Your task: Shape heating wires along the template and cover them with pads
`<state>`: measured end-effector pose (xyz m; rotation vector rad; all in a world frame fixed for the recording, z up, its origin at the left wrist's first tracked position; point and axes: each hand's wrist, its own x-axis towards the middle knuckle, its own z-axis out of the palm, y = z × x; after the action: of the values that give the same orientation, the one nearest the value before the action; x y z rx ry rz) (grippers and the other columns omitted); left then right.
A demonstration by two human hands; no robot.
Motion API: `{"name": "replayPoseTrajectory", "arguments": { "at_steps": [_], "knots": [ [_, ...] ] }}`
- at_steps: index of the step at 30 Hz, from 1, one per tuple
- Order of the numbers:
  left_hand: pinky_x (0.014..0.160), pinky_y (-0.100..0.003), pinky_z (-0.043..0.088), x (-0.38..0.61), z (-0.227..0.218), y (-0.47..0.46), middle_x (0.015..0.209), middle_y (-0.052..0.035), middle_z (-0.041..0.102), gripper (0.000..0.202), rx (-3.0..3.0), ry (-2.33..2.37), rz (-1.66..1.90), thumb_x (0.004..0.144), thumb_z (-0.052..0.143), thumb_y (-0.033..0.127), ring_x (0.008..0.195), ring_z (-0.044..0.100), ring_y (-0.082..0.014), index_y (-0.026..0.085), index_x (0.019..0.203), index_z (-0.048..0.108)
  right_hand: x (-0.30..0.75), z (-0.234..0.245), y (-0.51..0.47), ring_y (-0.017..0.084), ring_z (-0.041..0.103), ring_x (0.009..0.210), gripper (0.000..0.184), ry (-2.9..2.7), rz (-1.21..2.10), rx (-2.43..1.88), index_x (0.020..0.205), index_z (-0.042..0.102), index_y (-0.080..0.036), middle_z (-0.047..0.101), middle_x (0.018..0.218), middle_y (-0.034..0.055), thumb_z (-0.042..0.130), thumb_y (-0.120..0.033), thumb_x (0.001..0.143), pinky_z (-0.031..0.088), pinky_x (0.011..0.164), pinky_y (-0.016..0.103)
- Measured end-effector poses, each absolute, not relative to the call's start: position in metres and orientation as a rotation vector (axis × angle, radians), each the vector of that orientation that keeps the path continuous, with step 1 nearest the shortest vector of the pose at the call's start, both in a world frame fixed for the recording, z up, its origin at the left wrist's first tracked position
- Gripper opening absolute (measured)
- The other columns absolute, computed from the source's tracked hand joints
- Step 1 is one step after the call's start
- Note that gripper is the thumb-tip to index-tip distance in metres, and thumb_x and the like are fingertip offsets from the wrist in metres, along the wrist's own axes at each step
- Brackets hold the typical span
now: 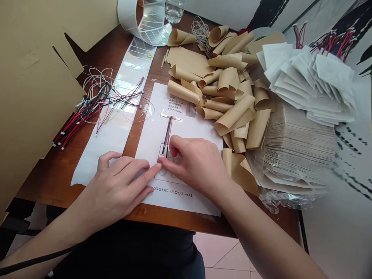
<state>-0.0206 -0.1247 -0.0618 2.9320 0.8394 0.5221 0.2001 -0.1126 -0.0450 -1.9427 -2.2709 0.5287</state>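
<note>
A printed white template sheet (151,143) lies on the wooden table, with a red and black wire lead (167,133) running down its middle. A small clear film piece (171,117) crosses the lead's upper part. My right hand (194,164) pinches near the lead's lower end, and its fingers hide that end. My left hand (120,184) rests on the sheet's left edge, fingers apart. Its index fingertip reaches the right thumb, and it holds nothing I can see.
Curled kraft paper pieces (232,93) heap at the centre right, beside white fabric-like sheets (308,75) and a plastic-wrapped stack (293,147). Loose red, black and white wires (95,104) lie to the left. A clear film strip (136,73) and a cardboard panel (35,97) are also there.
</note>
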Motion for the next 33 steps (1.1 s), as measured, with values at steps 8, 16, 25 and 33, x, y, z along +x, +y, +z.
{"name": "replayPoseTrajectory", "arguments": {
  "at_steps": [8,16,25,33],
  "knots": [
    [0.09,-0.043,0.04,-0.019,-0.062,-0.121,0.103,-0.0061,0.074,0.022,2.735,0.929,0.629,0.094,0.064,0.013,0.089,0.068,-0.0186,0.017,0.115,0.069,0.203,-0.043,-0.114,0.014,0.048,0.057,0.026,-2.236,0.461,-1.887,0.077,0.052,-0.023,0.059,0.063,-0.0035,0.07,-0.039,0.088,0.02,0.055,0.027],
    [0.091,-0.046,0.039,-0.004,-0.059,-0.108,0.118,-0.0009,0.079,0.022,2.809,0.831,0.641,0.094,0.063,0.01,0.096,0.069,-0.0217,0.019,0.113,0.069,0.214,-0.047,-0.112,0.013,0.043,0.053,0.03,-2.191,0.449,-1.86,0.075,0.051,-0.023,0.05,0.056,-0.0058,0.075,-0.04,0.083,0.019,0.055,0.026],
    [0.089,-0.045,0.042,-0.006,-0.059,-0.106,0.111,-0.0024,0.081,0.019,2.726,0.835,0.744,0.092,0.063,0.008,0.09,0.07,-0.0202,0.02,0.106,0.07,0.209,-0.043,-0.116,0.014,0.043,0.055,0.029,-2.337,0.43,-1.828,0.078,0.054,-0.023,0.057,0.06,-0.0031,0.075,-0.042,0.085,0.017,0.055,0.027],
    [0.089,-0.044,0.039,-0.006,-0.06,-0.105,0.113,-0.0034,0.08,0.023,2.754,0.874,0.682,0.093,0.061,0.01,0.095,0.071,-0.0213,0.02,0.111,0.071,0.213,-0.045,-0.113,0.012,0.042,0.053,0.03,-2.091,0.548,-1.818,0.072,0.047,-0.023,0.05,0.058,-0.0049,0.07,-0.036,0.086,0.023,0.056,0.026]
  ]
}}
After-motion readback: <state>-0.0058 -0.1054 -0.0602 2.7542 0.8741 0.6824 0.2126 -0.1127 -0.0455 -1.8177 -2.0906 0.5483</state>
